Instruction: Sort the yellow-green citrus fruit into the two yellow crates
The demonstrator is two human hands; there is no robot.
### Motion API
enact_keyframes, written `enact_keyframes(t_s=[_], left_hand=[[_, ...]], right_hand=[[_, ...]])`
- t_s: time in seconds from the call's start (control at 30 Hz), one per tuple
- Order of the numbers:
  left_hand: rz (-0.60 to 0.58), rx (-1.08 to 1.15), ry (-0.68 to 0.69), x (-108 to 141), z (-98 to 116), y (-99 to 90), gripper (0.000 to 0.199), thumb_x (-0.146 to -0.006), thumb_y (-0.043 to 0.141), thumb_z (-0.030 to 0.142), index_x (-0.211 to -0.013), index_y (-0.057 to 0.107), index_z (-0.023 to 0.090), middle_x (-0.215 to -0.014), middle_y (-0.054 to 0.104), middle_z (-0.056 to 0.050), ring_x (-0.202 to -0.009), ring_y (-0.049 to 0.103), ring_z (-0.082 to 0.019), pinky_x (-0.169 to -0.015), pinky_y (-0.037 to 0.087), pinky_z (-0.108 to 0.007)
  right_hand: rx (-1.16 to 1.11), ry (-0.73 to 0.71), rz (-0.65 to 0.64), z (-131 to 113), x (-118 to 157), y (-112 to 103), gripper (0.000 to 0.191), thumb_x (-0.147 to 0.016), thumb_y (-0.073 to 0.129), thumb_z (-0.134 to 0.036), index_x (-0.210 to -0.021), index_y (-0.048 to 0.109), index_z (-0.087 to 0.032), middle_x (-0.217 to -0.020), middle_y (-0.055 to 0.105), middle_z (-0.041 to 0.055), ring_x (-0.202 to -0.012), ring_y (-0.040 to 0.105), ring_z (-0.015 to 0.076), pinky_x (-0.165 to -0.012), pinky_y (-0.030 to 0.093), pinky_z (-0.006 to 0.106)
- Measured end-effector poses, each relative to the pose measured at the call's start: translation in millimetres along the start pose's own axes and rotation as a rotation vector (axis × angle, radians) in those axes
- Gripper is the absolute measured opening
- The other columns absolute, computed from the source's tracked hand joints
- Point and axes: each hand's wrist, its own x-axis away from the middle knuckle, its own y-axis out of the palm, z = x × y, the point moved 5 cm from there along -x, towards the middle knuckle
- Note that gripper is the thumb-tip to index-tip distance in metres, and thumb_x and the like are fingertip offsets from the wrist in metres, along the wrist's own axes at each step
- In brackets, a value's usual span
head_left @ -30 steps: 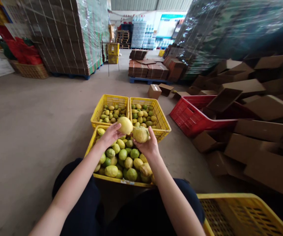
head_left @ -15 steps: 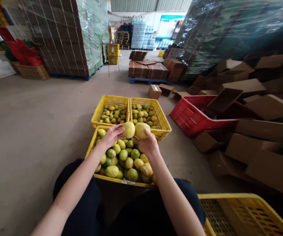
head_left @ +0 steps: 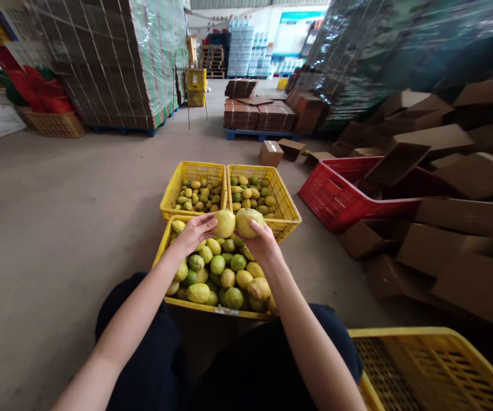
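My left hand (head_left: 196, 233) is closed on a round yellow-green fruit (head_left: 224, 224). Beside it, my right hand (head_left: 262, 242) grips a larger pale green fruit (head_left: 249, 222), and the two fruits are side by side, nearly touching. Both are held above the front yellow crate (head_left: 212, 309), which is full of green and yellow fruits (head_left: 217, 264). Behind it, a back left crate (head_left: 169, 197) and a back right crate (head_left: 291, 204) hold more fruits at a lower level.
On the right lie a red crate (head_left: 330, 197) and a heap of cardboard boxes (head_left: 456, 251). A yellow crate (head_left: 404, 332) is at the lower right. Farther back, flattened cartons (head_left: 259, 117) rest on a blue pallet (head_left: 246, 136), near wrapped stacks (head_left: 96, 63).
The view has shifted slightly. The fruit in my right hand has turned and shows a greener side; both hands keep hold of their fruits.
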Motion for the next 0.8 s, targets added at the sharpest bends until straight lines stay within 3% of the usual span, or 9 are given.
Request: enact_keyframes(t_s=[0.23,0.47,0.67,0.8], left_hand=[[0.081,0.044,-0.045,2.6,0.8,0.0,0.024,-0.074,0.087,0.024,-0.091,0.075,0.012,-0.088,0.076,-0.006,-0.077,0.072,-0.017,-0.074,0.062,-0.030],[0.035,0.096,-0.030,3.2,-0.2,-0.5,0.023,-0.069,0.088,0.023,-0.086,0.075,0.014,-0.082,0.076,-0.003,-0.068,0.070,-0.013,-0.065,0.059,-0.022],[-0.193,0.005,0.042,11.2,7.6,11.2,0.055,-0.057,0.094,0.032,-0.107,0.079,0.015,-0.115,0.076,-0.012,-0.110,0.071,-0.030,-0.089,0.058,-0.034],[-0.313,-0.072,0.073,16.9,10.6,16.6,0.057,-0.056,0.095,0.041,-0.106,0.081,0.019,-0.116,0.076,-0.011,-0.114,0.068,-0.032,-0.090,0.056,-0.034]], right_hand=[[-0.006,0.009,-0.034,-0.5,2.0,2.5,0.040,-0.059,0.090,-0.032,-0.093,0.071,-0.024,-0.092,0.075,0.0003,-0.081,0.068,0.0195,-0.079,0.061,0.037],[0.053,0.025,-0.109,-8.3,5.2,2.5,0.040,-0.061,0.087,-0.027,-0.097,0.070,-0.023,-0.095,0.076,0.0029,-0.084,0.070,0.0218,-0.069,0.057,0.031],[0.102,0.033,-0.317,-24.3,12.5,7.6,0.058,-0.055,0.087,-0.030,-0.110,0.067,-0.025,-0.102,0.076,0.0049,-0.096,0.071,0.0262,-0.074,0.057,0.033],[0.116,0.072,-0.455,-27.7,16.8,8.7,0.066,-0.053,0.088,-0.035,-0.115,0.066,-0.025,-0.106,0.075,0.0067,-0.097,0.071,0.0276,-0.075,0.057,0.035]])
